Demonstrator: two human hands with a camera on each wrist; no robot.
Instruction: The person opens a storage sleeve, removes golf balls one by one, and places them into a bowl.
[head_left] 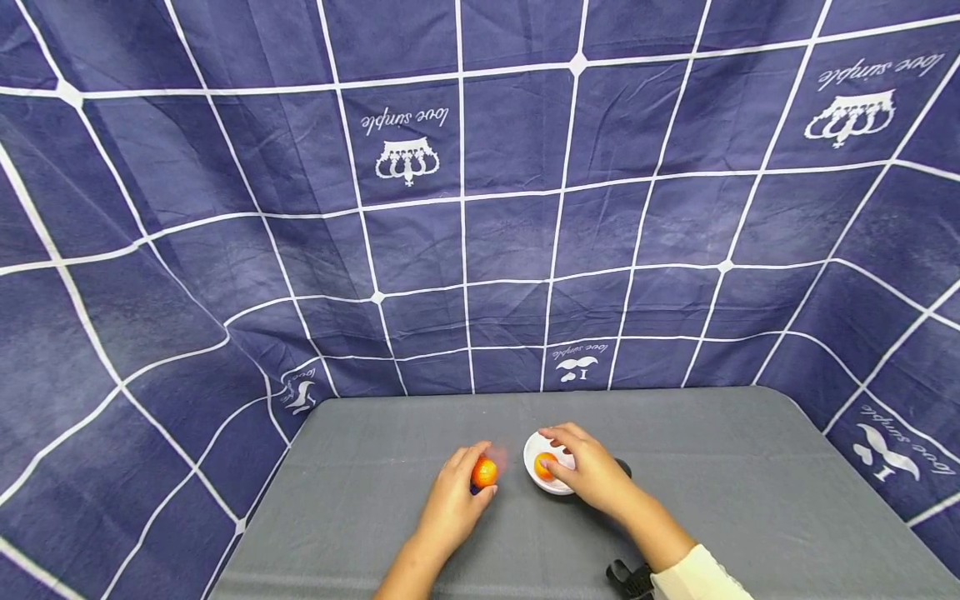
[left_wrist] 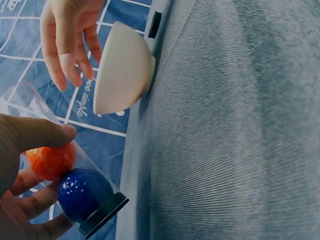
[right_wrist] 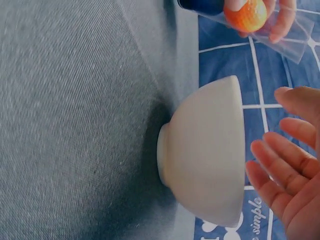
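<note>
My left hand point(head_left: 453, 497) grips a clear plastic tube point(left_wrist: 37, 102) with a black end cap point(left_wrist: 104, 215). Inside it a glittery blue ball point(left_wrist: 85, 194) lies against the cap, and an orange ball point(left_wrist: 52, 161) sits beside the blue one, towards the open end. To the right stands a white bowl point(right_wrist: 207, 152), upright on the grey surface. Another orange ball point(head_left: 545, 465) lies in the bowl, visible only in the head view. Over the bowl's rim hovers my right hand point(head_left: 596, 473), its fingers loosely spread and nothing between them in the right wrist view.
A small black object point(head_left: 624, 467) lies just right of the bowl, partly behind the right hand. The grey table point(head_left: 360, 492) meets a blue curtain point(head_left: 510, 242) with white grid lines at the back and sides. A black strap point(head_left: 633, 579) shows near the right sleeve.
</note>
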